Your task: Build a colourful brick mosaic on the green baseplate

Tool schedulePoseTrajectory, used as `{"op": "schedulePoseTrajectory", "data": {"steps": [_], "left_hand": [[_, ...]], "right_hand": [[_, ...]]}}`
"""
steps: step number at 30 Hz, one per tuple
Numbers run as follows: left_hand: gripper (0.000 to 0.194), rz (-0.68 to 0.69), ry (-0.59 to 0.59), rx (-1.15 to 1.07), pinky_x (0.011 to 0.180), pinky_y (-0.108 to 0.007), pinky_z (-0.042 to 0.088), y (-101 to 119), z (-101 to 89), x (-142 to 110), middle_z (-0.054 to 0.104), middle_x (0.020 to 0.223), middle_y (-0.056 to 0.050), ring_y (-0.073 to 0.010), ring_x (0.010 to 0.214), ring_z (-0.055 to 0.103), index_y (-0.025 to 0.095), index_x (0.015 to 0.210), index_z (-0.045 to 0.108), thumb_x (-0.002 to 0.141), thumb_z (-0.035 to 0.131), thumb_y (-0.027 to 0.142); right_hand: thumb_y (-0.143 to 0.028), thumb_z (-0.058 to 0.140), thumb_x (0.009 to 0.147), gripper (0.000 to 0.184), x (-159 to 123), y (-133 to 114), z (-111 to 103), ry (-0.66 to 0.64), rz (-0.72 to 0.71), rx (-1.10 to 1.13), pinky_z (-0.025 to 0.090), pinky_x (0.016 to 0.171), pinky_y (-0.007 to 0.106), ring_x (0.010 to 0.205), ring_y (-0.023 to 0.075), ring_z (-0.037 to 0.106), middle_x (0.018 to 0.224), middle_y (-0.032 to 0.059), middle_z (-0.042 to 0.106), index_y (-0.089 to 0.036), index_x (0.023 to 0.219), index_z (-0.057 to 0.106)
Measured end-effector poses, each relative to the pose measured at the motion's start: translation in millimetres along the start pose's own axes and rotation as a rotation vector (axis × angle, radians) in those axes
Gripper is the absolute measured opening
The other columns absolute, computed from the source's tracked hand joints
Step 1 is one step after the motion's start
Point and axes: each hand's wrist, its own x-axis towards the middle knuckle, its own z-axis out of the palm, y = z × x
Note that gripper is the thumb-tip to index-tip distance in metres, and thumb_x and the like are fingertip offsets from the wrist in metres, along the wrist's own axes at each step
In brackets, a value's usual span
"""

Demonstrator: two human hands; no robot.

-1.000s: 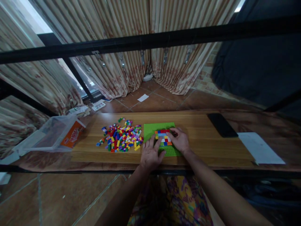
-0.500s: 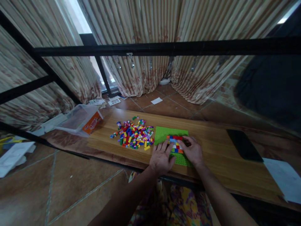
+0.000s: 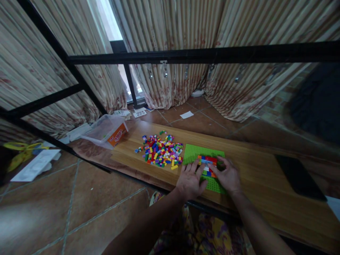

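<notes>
Head view | multicolored toy-brick block point(image 3: 208, 161): on green studded baseplate point(image 3: 190, 151), atop wooden tabletop point(image 3: 255, 166) | left hand point(image 3: 190, 181): fingers spread at block's left side | right hand point(image 3: 229, 177): thumb and fingers curved at block's right side, no telling whether they pinch a brick | loose toy bricks point(image 3: 162, 148): scattered left of baseplate

Both forearms point(image 3: 253, 217) are bare; the clothing point(image 3: 216, 230) over the lap has a busy, swirling print of yellow and purple.
</notes>
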Motion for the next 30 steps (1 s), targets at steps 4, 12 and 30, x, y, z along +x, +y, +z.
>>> {"op": "schedulePoseTrajectory", "data": {"steps": [4, 12, 30], "left_hand": [[0.067, -0.007, 0.001, -0.017, 0.099, -0.052, 0.040, -0.7, -0.4, -0.3, 0.037, 0.152, -0.013, -0.0319, 0.120, 0.048, 0.021, 0.145, 0.040, 0.086, 0.053, 0.048], [0.062, -0.015, 0.006, -0.103, 0.103, -0.050, 0.040, -6.5, -1.1, -4.7, 0.043, 0.148, -0.011, -0.0298, 0.122, 0.048, 0.024, 0.141, 0.045, 0.084, 0.059, 0.043], [0.021, -0.378, 0.303, 0.077, 0.091, -0.039, 0.046, -77.7, -48.7, 5.7, 0.064, 0.102, -0.009, -0.0246, 0.099, 0.057, 0.021, 0.102, 0.067, 0.086, 0.058, 0.030]], "right_hand": [[-0.068, 0.057, 0.076, 0.062, 0.3, 3.0, -0.2, -0.015, 0.021, 0.044, 0.049, 0.074, 0.038, 0.081, 0.0235, 0.062, 0.103, 0.0109, 0.068, -0.020, 0.113, 0.066], [-0.065, 0.052, 0.082, 0.057, 1.5, 1.2, -3.2, 0.021, 0.113, 0.158, 0.051, 0.072, 0.036, 0.073, 0.0205, 0.062, 0.090, 0.0096, 0.070, -0.018, 0.107, 0.070], [-0.064, 0.052, 0.083, 0.052, 2.7, -0.2, -2.0, 0.063, 0.108, 0.210, 0.052, 0.075, 0.035, 0.079, 0.0219, 0.064, 0.095, 0.0113, 0.072, -0.018, 0.097, 0.072]]}}
